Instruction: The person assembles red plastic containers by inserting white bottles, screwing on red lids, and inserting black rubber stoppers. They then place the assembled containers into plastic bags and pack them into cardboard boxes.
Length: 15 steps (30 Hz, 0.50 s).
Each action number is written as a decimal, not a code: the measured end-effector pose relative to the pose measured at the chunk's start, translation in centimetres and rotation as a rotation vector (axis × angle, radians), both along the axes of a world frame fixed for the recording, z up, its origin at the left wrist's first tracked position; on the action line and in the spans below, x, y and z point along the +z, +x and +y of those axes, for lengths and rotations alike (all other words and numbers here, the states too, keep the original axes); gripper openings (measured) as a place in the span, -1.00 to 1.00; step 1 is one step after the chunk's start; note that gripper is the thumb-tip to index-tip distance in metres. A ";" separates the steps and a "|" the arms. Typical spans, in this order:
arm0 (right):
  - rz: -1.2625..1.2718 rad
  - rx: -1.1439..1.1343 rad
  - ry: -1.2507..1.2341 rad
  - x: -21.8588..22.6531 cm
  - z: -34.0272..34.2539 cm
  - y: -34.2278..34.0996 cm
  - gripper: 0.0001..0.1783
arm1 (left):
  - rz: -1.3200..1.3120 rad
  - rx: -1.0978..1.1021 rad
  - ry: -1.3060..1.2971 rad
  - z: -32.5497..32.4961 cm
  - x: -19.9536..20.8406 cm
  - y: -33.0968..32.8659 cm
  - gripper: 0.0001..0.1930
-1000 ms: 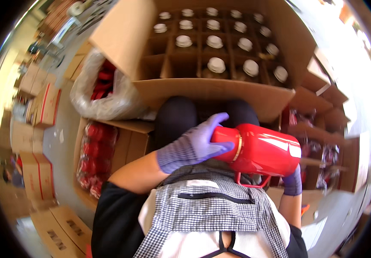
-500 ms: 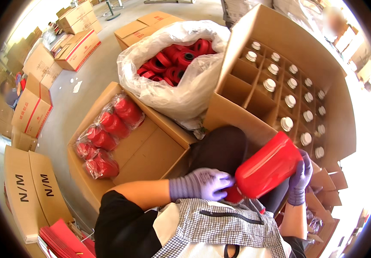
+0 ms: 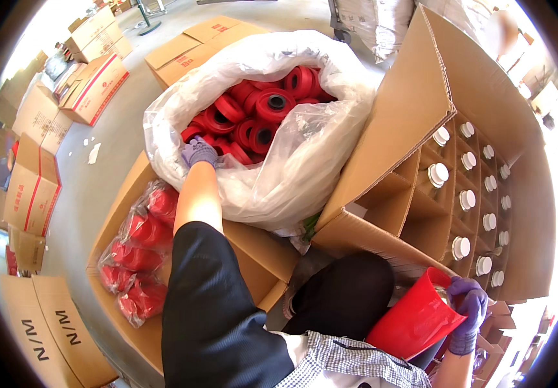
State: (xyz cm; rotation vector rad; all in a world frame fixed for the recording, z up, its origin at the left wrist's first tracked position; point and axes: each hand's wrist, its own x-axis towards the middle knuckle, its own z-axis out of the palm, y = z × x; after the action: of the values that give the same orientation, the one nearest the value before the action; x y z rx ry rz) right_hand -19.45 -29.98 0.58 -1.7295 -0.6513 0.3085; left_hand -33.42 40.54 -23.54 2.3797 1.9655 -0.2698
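A red shell (image 3: pixel 416 318) is held at its rim by the right hand (image 3: pixel 469 301), whose purple-gloved fingers are bent over the edge of the open mouth. The shell is seen as a glossy, roughly cylindrical piece of even, bright red, with a smooth side and a thin rim; it is tilted, the mouth being turned up toward the right hand and the other end being lowered toward the lap, beside a dark trouser leg (image 3: pixel 343 291). Whether it is rested on the lap cannot be told. The left hand (image 3: pixel 200 153), also gloved in purple, is reached over the near edge of a white plastic bag (image 3: pixel 311 184) and brought to the red caps (image 3: pixel 297 83) inside; its fingers are partly hidden among them, so whether a cap is gripped cannot be told. The caps are heaped loosely at different angles, round and stepped, some being marked by a dark circular centre. Below the bag, clear-wrapped red pieces (image 3: pixel 138 255) are lined along one side of an open carton (image 3: pixel 259 262). To the right, white-capped bottles (image 3: pixel 467 200) are stood upright in the compartments of a divided carton (image 3: pixel 395 123), some near compartments being left unfilled.
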 end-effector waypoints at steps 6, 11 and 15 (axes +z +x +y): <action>-0.057 0.045 -0.004 1.7 1.7 -0.6 -0.50 | 0.104 -0.135 -0.001 -3.6 1.7 -1.2 -0.49; 0.049 0.106 -0.063 3.3 2.1 -0.8 -0.54 | -1.274 -0.188 -0.523 -5.5 5.3 -5.3 -0.62; 0.347 0.107 -0.099 4.5 1.1 -1.9 -0.68 | -1.781 -0.305 -0.948 -17.6 14.6 -9.0 -0.51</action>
State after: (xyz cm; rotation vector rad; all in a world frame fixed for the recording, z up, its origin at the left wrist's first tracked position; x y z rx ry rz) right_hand -21.32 -28.87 5.11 -1.6833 -0.4803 0.7083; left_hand -42.40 22.93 -8.94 1.1657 0.3972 0.5883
